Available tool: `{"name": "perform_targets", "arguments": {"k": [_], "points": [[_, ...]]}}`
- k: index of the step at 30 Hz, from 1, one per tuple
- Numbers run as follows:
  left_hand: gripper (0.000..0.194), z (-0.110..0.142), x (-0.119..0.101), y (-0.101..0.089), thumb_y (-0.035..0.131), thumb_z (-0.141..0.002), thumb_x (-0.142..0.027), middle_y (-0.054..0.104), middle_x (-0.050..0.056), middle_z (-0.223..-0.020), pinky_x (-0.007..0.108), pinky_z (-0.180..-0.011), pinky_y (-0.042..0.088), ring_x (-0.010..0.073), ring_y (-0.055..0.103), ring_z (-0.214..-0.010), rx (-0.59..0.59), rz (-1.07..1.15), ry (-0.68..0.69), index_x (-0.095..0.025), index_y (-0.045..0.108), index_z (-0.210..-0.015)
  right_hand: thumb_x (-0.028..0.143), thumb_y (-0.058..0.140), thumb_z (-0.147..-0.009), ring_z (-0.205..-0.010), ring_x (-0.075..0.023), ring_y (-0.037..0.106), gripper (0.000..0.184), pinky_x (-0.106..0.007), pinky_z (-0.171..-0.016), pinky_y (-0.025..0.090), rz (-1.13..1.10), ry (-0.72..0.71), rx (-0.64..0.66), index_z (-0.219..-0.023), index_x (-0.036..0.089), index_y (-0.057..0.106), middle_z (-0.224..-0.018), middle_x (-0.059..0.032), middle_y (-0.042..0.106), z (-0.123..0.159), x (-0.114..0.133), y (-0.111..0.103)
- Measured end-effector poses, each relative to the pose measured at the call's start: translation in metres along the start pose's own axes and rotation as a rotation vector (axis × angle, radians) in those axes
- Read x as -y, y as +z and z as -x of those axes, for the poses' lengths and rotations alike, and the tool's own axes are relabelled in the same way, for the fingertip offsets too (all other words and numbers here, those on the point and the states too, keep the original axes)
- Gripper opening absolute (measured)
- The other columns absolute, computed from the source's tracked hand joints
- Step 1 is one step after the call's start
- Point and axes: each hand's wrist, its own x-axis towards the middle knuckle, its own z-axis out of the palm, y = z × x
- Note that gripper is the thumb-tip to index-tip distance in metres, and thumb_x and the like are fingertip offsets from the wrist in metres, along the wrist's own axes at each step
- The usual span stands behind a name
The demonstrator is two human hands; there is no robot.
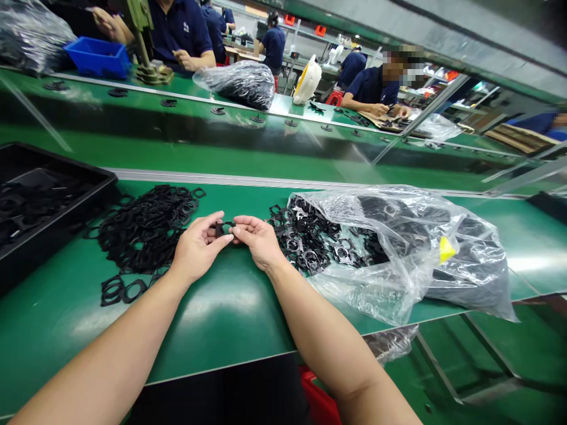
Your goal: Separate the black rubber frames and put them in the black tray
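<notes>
The small black part (225, 229) is up over the green table (230, 324), in the middle of my view, between my two hands. My left hand (198, 245) pinches its left end with thumb and fingers, and my right hand (260, 241) pinches its right end the same way. Both hands are nearly closed, with fingers bent in. I cannot tell if the part touches the table.

Just beside my left hand I see a big heap of flat black rings (146, 227), and a few lie loose at its near edge. Farther left, a black bin (95, 177) with more black pieces in it blocks that side.

Just beside my right hand, loose black pieces (310, 260) spill from a big clear bag (476, 277). The bag fills much of the right side, and its floppy plastic lies near my right arm. A yellow patch (446, 250) shows on it.

Past my hands, a silver strip (221, 176) runs along the back of the table. Beyond that, black discs (217, 111) sit in a row. Farther off are a blue tub (98, 58), a smaller full bag (245, 82) and co-workers (181, 32) in dark blue shirts.
</notes>
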Motion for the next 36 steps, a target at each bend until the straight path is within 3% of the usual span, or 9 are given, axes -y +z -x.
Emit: {"name": "perform_targets", "arguments": {"k": [2, 4, 8, 16, 23, 36], "points": [[0.052, -0.0003, -0.0034, 0.0025, 0.074, -0.066, -0.039, 0.063, 0.005, -0.093, 0.03, -0.066, 0.052, 0.0136, 0.061, -0.07, -0.015, 0.219, -0.152, -0.016, 0.06, -0.111, 0.031, 0.084, -0.053, -0.063, -0.0104, 0.061, 0.038, -0.023, -0.058, 0.051, -0.008, -0.007, -0.024, -0.084, 0.016, 0.066, -0.069, -0.0001, 0.067, -0.0007, 0.0004, -0.0008], [0.047, -0.0014, -0.0062, 0.003, 0.075, -0.064, -0.041, 0.064, 0.005, -0.082, 0.029, -0.062, 0.05, 0.0125, 0.06, -0.065, -0.028, 0.337, -0.282, -0.012, 0.063, -0.099, 0.031, 0.084, -0.053, -0.064, -0.0112, 0.062, 0.037, -0.023, -0.058, 0.051, -0.004, -0.005, -0.021, -0.082, 0.016, 0.067, -0.07, -0.0009, 0.068, -0.0009, 0.0006, -0.001], [0.042, -0.0043, -0.0073, 0.0005, 0.082, -0.053, -0.037, 0.067, 0.005, -0.075, 0.025, -0.057, 0.047, 0.0112, 0.058, -0.061, -0.062, 0.432, -0.399, -0.01, 0.068, -0.082, 0.032, 0.084, -0.051, -0.059, -0.0095, 0.06, 0.037, -0.022, -0.057, 0.051, 0.016, -0.002, -0.002, -0.08, 0.015, 0.068, -0.068, -0.0001, 0.068, 0.0004, 0.0004, 0.001], [0.039, -0.0063, -0.0037, -0.0033, 0.08, -0.056, -0.035, 0.067, 0.006, -0.075, 0.026, -0.057, 0.045, 0.0127, 0.057, -0.064, -0.011, 0.432, -0.437, -0.01, 0.068, -0.085, 0.031, 0.083, -0.053, -0.061, -0.0094, 0.059, 0.035, -0.022, -0.057, 0.05, 0.059, -0.006, 0.002, -0.08, 0.015, 0.068, -0.068, -0.0005, 0.067, 0.0012, -0.002, 0.002], [0.034, -0.005, -0.0085, -0.0032, 0.08, -0.056, -0.037, 0.063, 0.002, -0.071, 0.024, -0.06, 0.046, 0.0112, 0.057, -0.064, 0.018, 0.485, -0.452, -0.012, 0.063, -0.071, 0.031, 0.083, -0.052, -0.056, -0.0075, 0.057, 0.036, -0.021, -0.056, 0.049, 0.053, 0.002, 0.003, -0.079, 0.015, 0.067, -0.065, 0.0011, 0.066, 0.0013, -0.003, 0.0026], [0.024, -0.0036, -0.0077, -0.0055, 0.073, -0.071, -0.028, 0.07, 0.007, -0.082, 0.024, -0.066, 0.052, 0.0137, 0.064, -0.072, 0.137, 0.637, -0.517, -0.013, 0.069, -0.089, 0.03, 0.082, -0.054, -0.063, -0.0097, 0.062, 0.034, -0.022, -0.058, 0.051, 0.018, 0.006, 0.033, -0.08, 0.015, 0.066, -0.069, -0.0001, 0.068, 0.0017, -0.0005, 0.0023]]}}
